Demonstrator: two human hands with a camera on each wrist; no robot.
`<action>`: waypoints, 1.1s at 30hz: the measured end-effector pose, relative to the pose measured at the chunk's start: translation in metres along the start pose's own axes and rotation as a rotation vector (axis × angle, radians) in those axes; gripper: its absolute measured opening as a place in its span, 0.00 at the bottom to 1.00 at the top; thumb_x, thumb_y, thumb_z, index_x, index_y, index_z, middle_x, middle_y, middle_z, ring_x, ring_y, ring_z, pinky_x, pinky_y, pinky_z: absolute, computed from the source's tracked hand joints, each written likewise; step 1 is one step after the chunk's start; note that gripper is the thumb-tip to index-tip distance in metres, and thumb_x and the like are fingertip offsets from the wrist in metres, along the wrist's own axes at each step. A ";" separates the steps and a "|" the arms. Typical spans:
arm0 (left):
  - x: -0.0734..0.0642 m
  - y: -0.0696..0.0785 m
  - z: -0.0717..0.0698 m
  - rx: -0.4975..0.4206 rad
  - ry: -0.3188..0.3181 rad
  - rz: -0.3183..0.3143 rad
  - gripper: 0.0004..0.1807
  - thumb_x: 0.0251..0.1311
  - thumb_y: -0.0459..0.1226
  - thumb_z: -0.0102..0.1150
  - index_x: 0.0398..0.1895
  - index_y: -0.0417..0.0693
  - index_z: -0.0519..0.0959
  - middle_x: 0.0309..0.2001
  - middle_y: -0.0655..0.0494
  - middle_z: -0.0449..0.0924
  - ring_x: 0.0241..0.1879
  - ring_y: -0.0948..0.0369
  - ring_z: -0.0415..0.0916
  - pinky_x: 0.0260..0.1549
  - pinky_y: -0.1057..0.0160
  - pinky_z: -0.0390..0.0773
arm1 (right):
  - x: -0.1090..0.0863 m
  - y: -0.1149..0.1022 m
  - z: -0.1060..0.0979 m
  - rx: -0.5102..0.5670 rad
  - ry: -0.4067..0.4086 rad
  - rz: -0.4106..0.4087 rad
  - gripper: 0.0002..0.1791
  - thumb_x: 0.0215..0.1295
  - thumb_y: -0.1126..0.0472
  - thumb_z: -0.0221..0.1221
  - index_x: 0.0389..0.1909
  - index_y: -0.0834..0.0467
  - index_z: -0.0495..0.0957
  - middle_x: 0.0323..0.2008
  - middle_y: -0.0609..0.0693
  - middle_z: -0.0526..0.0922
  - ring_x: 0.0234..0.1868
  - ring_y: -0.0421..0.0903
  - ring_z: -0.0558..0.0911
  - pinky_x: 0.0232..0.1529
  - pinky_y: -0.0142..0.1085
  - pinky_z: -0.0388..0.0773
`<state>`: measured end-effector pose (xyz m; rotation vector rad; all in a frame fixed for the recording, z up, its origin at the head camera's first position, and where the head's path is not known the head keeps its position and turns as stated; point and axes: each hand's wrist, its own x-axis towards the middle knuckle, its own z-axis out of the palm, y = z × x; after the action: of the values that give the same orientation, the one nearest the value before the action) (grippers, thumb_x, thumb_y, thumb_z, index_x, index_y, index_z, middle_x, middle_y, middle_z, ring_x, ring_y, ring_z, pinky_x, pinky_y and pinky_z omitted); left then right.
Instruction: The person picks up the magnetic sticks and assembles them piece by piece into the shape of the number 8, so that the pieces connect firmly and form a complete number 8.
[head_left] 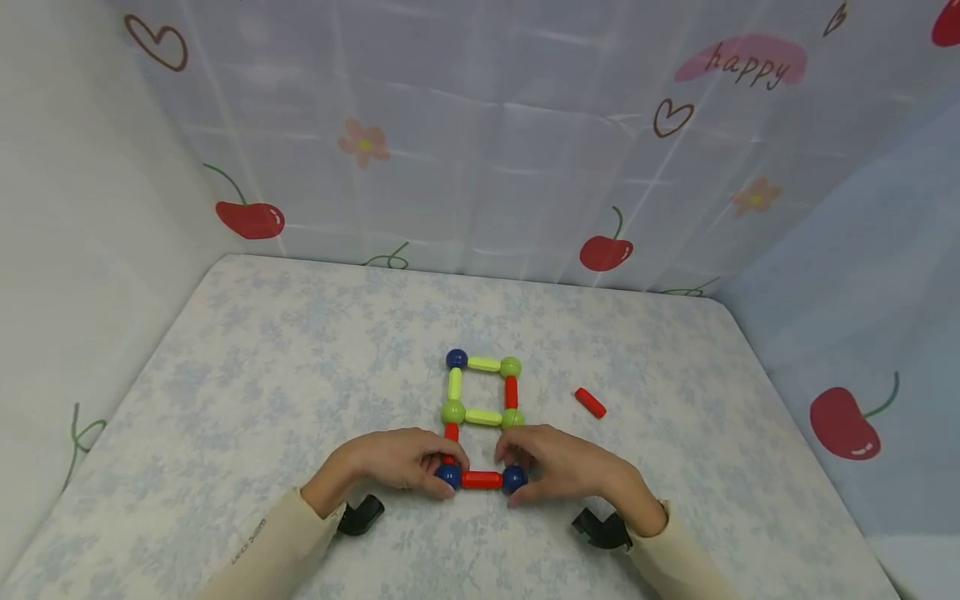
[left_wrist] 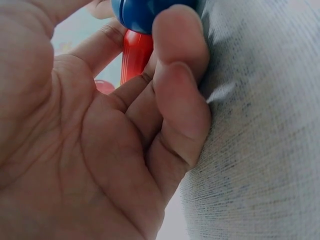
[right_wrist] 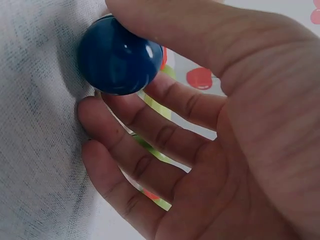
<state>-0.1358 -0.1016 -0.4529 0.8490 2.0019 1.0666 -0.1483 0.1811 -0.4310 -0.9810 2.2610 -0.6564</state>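
A flat frame of balls and short rods lies on the table. My left hand [head_left: 401, 458] holds the dark blue ball [head_left: 448, 476] at its near left corner, thumb and fingers on either side. The right hand [head_left: 562, 462] has thumb and fingers around the blue ball [head_left: 515, 477] at the near right corner. Between these balls runs a red rod [head_left: 482, 480]. Another red rod [head_left: 451, 432], partly behind the left fingers, leads to a green ball [head_left: 453, 412]. Right fingers cover the space below the other green ball [head_left: 512, 418]. In the right wrist view the blue ball [right_wrist: 120, 55] touches the thumb.
Beyond the hands, the frame's far square has yellow-green rods [head_left: 483, 364], a red rod [head_left: 512, 393], a blue ball [head_left: 457, 358] and a green ball [head_left: 511, 367]. One loose red rod [head_left: 590, 402] lies to the right. Printed curtains [head_left: 465, 192] stand behind the patterned tabletop [head_left: 300, 333].
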 end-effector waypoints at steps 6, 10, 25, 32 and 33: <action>0.000 0.001 0.001 0.002 0.003 -0.005 0.13 0.64 0.42 0.67 0.50 0.55 0.82 0.24 0.63 0.70 0.23 0.69 0.66 0.27 0.71 0.66 | -0.009 0.002 -0.009 0.030 0.019 0.016 0.23 0.58 0.46 0.72 0.52 0.49 0.78 0.43 0.38 0.80 0.42 0.38 0.80 0.47 0.34 0.78; 0.000 0.001 0.000 0.000 0.004 -0.015 0.13 0.63 0.41 0.67 0.50 0.56 0.82 0.24 0.63 0.70 0.23 0.68 0.66 0.27 0.70 0.66 | -0.018 0.009 -0.022 0.013 0.103 0.031 0.24 0.63 0.43 0.68 0.54 0.53 0.78 0.45 0.44 0.82 0.43 0.43 0.81 0.47 0.38 0.80; -0.001 0.000 0.001 -0.009 -0.009 -0.022 0.13 0.64 0.41 0.66 0.52 0.56 0.82 0.24 0.62 0.70 0.23 0.68 0.66 0.26 0.70 0.65 | -0.043 0.054 -0.043 -0.227 0.474 0.255 0.14 0.68 0.65 0.62 0.53 0.60 0.80 0.46 0.59 0.79 0.42 0.52 0.75 0.43 0.46 0.71; 0.000 -0.002 0.000 -0.018 -0.015 -0.021 0.13 0.65 0.41 0.65 0.52 0.57 0.81 0.25 0.62 0.71 0.23 0.68 0.66 0.27 0.70 0.65 | -0.041 0.061 -0.043 -0.186 0.441 0.250 0.14 0.68 0.68 0.61 0.53 0.60 0.78 0.39 0.55 0.78 0.34 0.44 0.74 0.33 0.36 0.71; 0.000 -0.002 0.000 -0.018 -0.014 -0.021 0.13 0.65 0.41 0.66 0.52 0.57 0.81 0.25 0.62 0.71 0.23 0.68 0.66 0.27 0.70 0.66 | -0.039 0.061 -0.042 -0.172 0.439 0.246 0.14 0.67 0.68 0.62 0.53 0.60 0.78 0.40 0.55 0.78 0.34 0.44 0.75 0.33 0.36 0.72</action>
<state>-0.1366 -0.1025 -0.4543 0.8221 1.9823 1.0619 -0.1840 0.2568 -0.4273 -0.6611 2.8065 -0.6221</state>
